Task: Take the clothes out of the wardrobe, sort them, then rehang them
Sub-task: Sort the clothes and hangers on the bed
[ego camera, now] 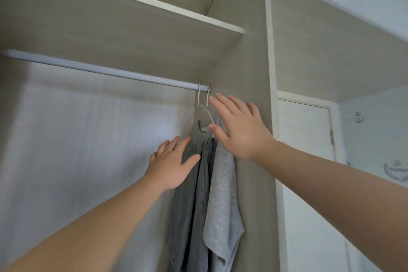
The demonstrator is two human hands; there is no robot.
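Grey cloth: soft, light, and likely to slip off if I pull the fabric. All of it hangs at the far right end of the rail (99,70). Left hand (172,161) is spread flat at the dark grey shirt (192,205), holding nothing; contact unclear. 2 thin wire hangers (199,95), probably bendy: lift by the hooks. 2 garments: that shirt plus 1 light grey top (223,183) just right of it. Right hand (238,130) is wide, fingertips near the hooks, gripping nothing.

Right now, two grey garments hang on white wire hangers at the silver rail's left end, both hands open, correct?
No. The head view shows the white wire hangers at the right end of the silver rail. The dark grey button shirt and light grey garment hang there; left hand and right hand are open.
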